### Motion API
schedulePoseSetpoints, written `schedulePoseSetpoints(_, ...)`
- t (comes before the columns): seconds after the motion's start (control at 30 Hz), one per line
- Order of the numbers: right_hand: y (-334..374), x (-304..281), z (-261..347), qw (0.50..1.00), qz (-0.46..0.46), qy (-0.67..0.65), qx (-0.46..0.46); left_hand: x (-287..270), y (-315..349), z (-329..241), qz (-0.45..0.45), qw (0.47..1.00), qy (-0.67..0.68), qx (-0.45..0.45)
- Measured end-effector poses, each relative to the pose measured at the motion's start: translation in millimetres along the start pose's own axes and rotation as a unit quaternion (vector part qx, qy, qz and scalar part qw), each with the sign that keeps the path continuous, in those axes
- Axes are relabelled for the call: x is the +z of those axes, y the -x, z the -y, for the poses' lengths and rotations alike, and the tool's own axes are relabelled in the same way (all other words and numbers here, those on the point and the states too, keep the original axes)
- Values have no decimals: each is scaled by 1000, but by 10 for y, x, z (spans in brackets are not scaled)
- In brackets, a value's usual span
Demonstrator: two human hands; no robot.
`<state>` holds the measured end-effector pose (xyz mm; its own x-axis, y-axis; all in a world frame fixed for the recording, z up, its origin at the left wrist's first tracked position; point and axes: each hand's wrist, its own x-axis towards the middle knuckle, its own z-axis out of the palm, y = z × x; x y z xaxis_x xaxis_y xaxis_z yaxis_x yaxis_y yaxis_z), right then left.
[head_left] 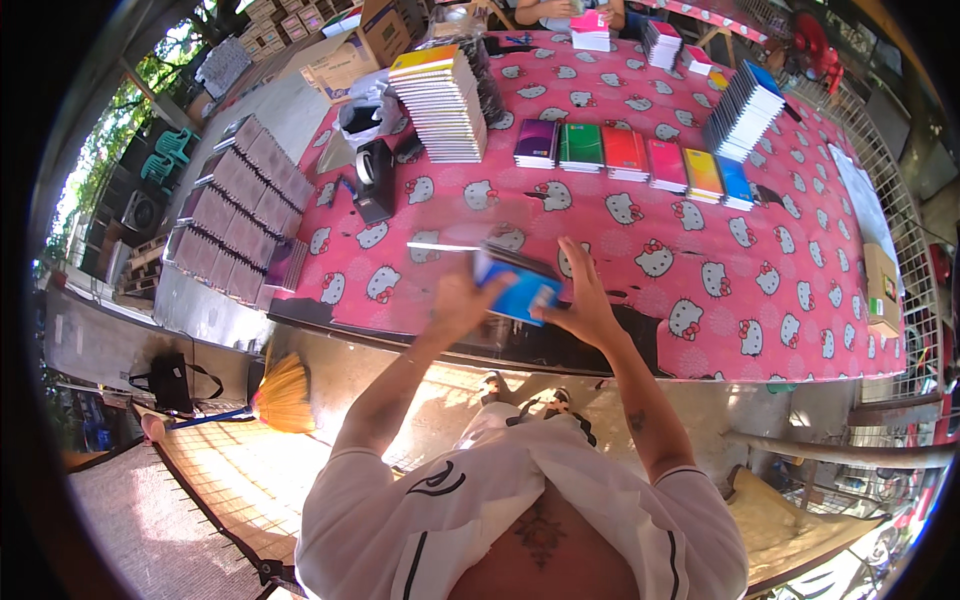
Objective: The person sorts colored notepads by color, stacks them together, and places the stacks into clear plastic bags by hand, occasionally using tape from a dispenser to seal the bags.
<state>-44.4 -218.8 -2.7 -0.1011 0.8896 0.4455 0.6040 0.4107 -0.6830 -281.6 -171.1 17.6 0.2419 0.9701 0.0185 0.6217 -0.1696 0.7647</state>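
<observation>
A small stack of notebooks with a blue cover is tilted above the near edge of the table, blurred by motion. My left hand grips its left side, thumb across the blue cover. On the other side my right hand has its fingers stretched out and apart, the thumb at the stack's right corner. A blurred white strip shows just beyond my left hand; I cannot make out what it is. Farther off stands a row of notebooks in purple, green, red, pink, yellow and blue.
A black tape dispenser sits left of a tall notebook stack. Another tall stack leans at the right. Spiral notebooks are piled on the left. Across the pink patterned tablecloth, another person's hands hold pink notebooks.
</observation>
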Motion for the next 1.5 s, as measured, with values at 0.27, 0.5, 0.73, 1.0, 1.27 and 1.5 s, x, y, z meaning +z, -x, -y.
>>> schedulePoseSetpoints(0.27, -542, 1015, -508, 945, 236, 215, 62, -391, -767, 1376, -34, 951, 206, -227)
schedulePoseSetpoints(0.5, -575, 1041, -636, 936, 229, 248, 98, -330, -1012, 1337, 22, 980, -93, -175)
schedulePoseSetpoints(0.73, -498, 1522, -358, 838, 26, -343, 425, -472, -1043, 1681, 36, 978, 100, -177)
schedulePoseSetpoints(1.0, -565, 1509, -158, 842, 33, -356, 403, -616, -932, 1879, 64, 925, 302, -220)
schedulePoseSetpoints(1.27, 91, 1383, 49, 977, 176, -27, 116, -1035, -161, 2094, 92, 969, 3, 228)
schedulePoseSetpoints(1.5, -102, 1379, 386, 954, 262, 21, 143, -1033, -79, 2190, 115, 961, -58, 246)
